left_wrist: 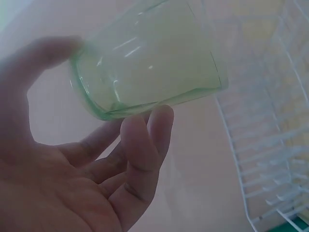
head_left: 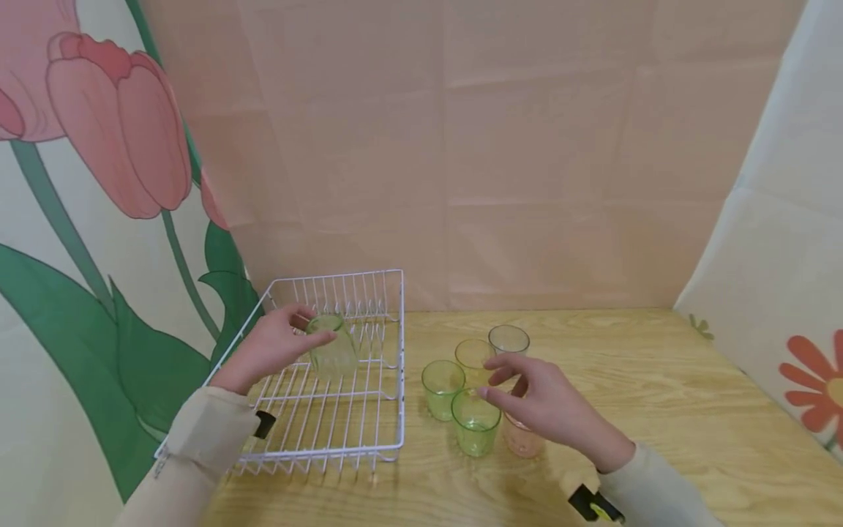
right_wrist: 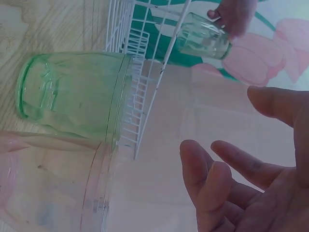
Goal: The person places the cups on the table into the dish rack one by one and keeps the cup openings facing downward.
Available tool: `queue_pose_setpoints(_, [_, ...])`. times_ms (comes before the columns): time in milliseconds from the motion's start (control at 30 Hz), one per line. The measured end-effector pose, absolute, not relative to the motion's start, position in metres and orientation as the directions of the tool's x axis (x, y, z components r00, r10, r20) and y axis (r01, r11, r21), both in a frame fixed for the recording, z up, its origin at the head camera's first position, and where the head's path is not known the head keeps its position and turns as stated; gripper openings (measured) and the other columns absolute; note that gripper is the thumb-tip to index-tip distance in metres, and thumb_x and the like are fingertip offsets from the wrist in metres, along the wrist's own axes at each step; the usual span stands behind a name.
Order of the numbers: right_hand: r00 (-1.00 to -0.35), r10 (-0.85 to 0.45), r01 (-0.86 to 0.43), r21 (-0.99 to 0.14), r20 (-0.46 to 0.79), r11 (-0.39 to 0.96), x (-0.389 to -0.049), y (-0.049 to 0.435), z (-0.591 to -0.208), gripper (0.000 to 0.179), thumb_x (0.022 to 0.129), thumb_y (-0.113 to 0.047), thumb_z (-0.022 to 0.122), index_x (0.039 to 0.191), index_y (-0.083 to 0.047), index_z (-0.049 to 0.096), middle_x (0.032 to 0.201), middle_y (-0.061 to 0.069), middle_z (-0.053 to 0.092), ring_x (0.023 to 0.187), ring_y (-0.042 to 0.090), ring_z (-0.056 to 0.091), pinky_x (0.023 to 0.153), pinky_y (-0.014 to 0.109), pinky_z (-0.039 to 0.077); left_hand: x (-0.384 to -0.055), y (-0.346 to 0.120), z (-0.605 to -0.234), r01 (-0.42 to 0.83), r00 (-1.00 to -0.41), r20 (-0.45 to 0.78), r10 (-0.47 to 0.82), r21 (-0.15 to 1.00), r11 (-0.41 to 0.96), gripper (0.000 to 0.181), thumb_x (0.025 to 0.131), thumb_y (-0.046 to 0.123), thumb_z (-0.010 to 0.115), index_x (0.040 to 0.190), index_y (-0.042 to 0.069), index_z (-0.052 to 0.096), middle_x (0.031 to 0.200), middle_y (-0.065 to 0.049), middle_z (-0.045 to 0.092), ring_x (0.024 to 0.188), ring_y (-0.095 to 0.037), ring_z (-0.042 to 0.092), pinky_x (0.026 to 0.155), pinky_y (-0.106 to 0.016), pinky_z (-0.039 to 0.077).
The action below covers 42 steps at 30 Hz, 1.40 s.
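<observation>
My left hand (head_left: 271, 345) grips a pale green glass tumbler (head_left: 336, 355) above the white wire dish rack (head_left: 402, 388). In the left wrist view the thumb and fingers pinch the tumbler's thick base (left_wrist: 89, 94), and its mouth points away from the palm, downward in the head view. My right hand (head_left: 549, 399) hovers at the standing tumblers with fingers apart and nothing between them. Nearest its thumb is a green tumbler (head_left: 476, 432); a pink tumbler (head_left: 523, 439) is partly hidden under the hand. In the right wrist view the green (right_wrist: 72, 94) and pink tumblers (right_wrist: 53, 179) stand beside the fingers.
A second green tumbler (head_left: 443, 391), a yellow one (head_left: 470, 355) and a clear greyish one (head_left: 508, 339) stand close together on the wooden table (head_left: 658, 410). The rack stands left of them, by a tulip-printed sheet (head_left: 118, 132). A pinkish sheet (head_left: 461, 161) hangs behind.
</observation>
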State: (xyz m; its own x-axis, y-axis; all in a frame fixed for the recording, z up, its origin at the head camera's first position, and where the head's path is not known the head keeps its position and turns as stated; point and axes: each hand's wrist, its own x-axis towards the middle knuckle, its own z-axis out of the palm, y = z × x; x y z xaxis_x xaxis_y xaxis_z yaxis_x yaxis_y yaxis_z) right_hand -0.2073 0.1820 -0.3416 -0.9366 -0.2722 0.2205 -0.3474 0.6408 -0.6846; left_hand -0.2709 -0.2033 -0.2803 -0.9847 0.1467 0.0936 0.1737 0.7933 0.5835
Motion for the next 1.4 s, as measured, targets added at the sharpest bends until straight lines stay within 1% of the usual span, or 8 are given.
queue_pose_setpoints(167, [-0.936, -0.263, -0.351, -0.68, 0.234, 0.644, -0.21, 0.184, -0.343, 0.04, 0.092, -0.039, 0.072, 0.122, -0.013, 0.066, 0.105, 0.002, 0.072, 0.067, 0.015, 0.059, 0.055, 0.028, 0.048, -0.285, -0.225, -0.285, 0.105, -0.994, 0.036, 0.104, 0.596, 0.796, 0.069, 0.089, 0.053, 0.069, 0.129, -0.001, 0.052, 0.129, -0.025, 0.057, 0.093, -0.029, 0.065, 0.077, -0.041, 0.055])
queue_pose_setpoints(333, [-0.937, -0.26, -0.348, -0.685, 0.233, 0.641, -0.211, 0.186, -0.345, 0.04, 0.092, -0.04, 0.071, 0.122, -0.013, 0.066, 0.104, 0.001, 0.072, 0.066, 0.014, 0.058, 0.053, 0.028, 0.048, -0.296, -0.24, -0.294, 0.05, -0.998, -0.004, 0.064, 0.579, 0.814, 0.065, 0.089, 0.05, 0.069, 0.123, -0.003, 0.051, 0.128, -0.026, 0.055, 0.086, -0.027, 0.064, 0.071, -0.038, 0.054])
queue_pose_setpoints(433, [-0.938, -0.259, -0.347, -0.685, 0.232, 0.641, -0.211, 0.187, -0.345, 0.04, 0.092, -0.041, 0.071, 0.122, -0.014, 0.066, 0.105, 0.001, 0.072, 0.066, 0.013, 0.059, 0.053, 0.028, 0.049, -0.302, -0.247, -0.299, 0.017, -0.999, -0.03, 0.041, 0.569, 0.822, 0.053, 0.09, 0.046, 0.069, 0.106, -0.001, 0.05, 0.105, -0.021, 0.057, 0.078, -0.026, 0.061, 0.065, -0.037, 0.051])
queue_pose_setpoints(567, [-0.936, -0.262, -0.35, -0.687, 0.235, 0.637, -0.21, 0.188, -0.344, 0.04, 0.092, -0.041, 0.071, 0.122, -0.014, 0.067, 0.105, 0.002, 0.072, 0.066, 0.013, 0.059, 0.054, 0.028, 0.049, -0.31, -0.254, -0.306, -0.005, -0.999, -0.046, 0.024, 0.562, 0.827, 0.046, 0.091, 0.042, 0.068, 0.079, 0.009, 0.04, 0.07, -0.004, 0.042, 0.062, -0.02, 0.054, 0.057, -0.033, 0.045])
queue_pose_setpoints(733, [-0.938, -0.264, -0.345, -0.693, 0.226, 0.633, -0.209, 0.188, -0.344, 0.04, 0.092, -0.041, 0.071, 0.121, -0.014, 0.067, 0.105, 0.001, 0.072, 0.066, 0.013, 0.059, 0.054, 0.028, 0.049, -0.317, -0.263, -0.315, -0.03, -0.998, -0.064, 0.006, 0.54, 0.841, 0.051, 0.09, 0.039, 0.069, 0.061, 0.016, 0.034, 0.052, 0.005, 0.035, 0.053, -0.018, 0.056, 0.055, -0.031, 0.046])
queue_pose_setpoints(1033, [-0.938, -0.264, -0.344, -0.697, 0.225, 0.629, -0.209, 0.188, -0.347, 0.034, 0.092, -0.04, 0.072, 0.116, -0.015, 0.068, 0.105, 0.001, 0.071, 0.065, 0.014, 0.058, 0.054, 0.028, 0.049, -0.331, -0.278, -0.334, -0.073, -0.993, -0.113, -0.016, 0.523, 0.849, 0.048, 0.086, 0.037, 0.067, 0.057, 0.018, 0.034, 0.054, 0.005, 0.035, 0.061, -0.022, 0.064, 0.059, -0.034, 0.051])
queue_pose_setpoints(1267, [-0.94, -0.264, -0.337, -0.696, 0.215, 0.634, -0.21, 0.187, -0.35, 0.032, 0.092, -0.04, 0.072, 0.114, -0.017, 0.069, 0.103, 0.0, 0.071, 0.064, 0.013, 0.059, 0.055, 0.028, 0.05, -0.334, -0.283, -0.345, -0.103, -0.99, -0.137, -0.037, 0.519, 0.849, 0.044, 0.085, 0.035, 0.066, 0.06, 0.017, 0.036, 0.057, 0.003, 0.039, 0.056, -0.018, 0.054, 0.052, -0.03, 0.044])
queue_pose_setpoints(1400, [-0.938, -0.272, -0.343, -0.69, 0.216, 0.638, -0.21, 0.188, -0.349, 0.032, 0.092, -0.039, 0.071, 0.114, -0.016, 0.069, 0.103, 0.0, 0.071, 0.065, 0.014, 0.059, 0.056, 0.028, 0.05, -0.336, -0.284, -0.343, -0.1, -0.988, -0.153, -0.023, 0.519, 0.849, 0.044, 0.087, 0.036, 0.068, 0.064, 0.015, 0.038, 0.06, 0.001, 0.042, 0.055, -0.016, 0.051, 0.053, -0.031, 0.044])
